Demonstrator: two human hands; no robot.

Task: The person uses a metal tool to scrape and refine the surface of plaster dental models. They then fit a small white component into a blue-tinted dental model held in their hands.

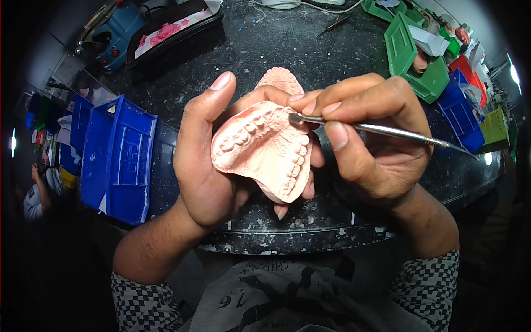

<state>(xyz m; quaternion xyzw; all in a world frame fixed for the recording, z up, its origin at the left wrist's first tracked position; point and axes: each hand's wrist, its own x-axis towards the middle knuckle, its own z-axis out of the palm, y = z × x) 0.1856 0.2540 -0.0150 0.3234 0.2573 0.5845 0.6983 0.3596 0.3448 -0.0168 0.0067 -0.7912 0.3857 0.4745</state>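
Note:
A pale pink plaster dental cast with a full arch of teeth rests in my left hand. My left thumb stands up off its edge, while the other fingers curl behind and under it. Between thumb and fingertips, my right hand pinches a slim metal dental carving tool. The tool's flat, wide tip touches or nearly touches the teeth at the front of the arch. Behind my left hand, a second pink cast lies on the dark bench, partly hidden.
The worn black bench has white specks. A blue bin stands left; green bins and another blue bin are right. At the back left, a black tray holds pink scraps. A person is at far left.

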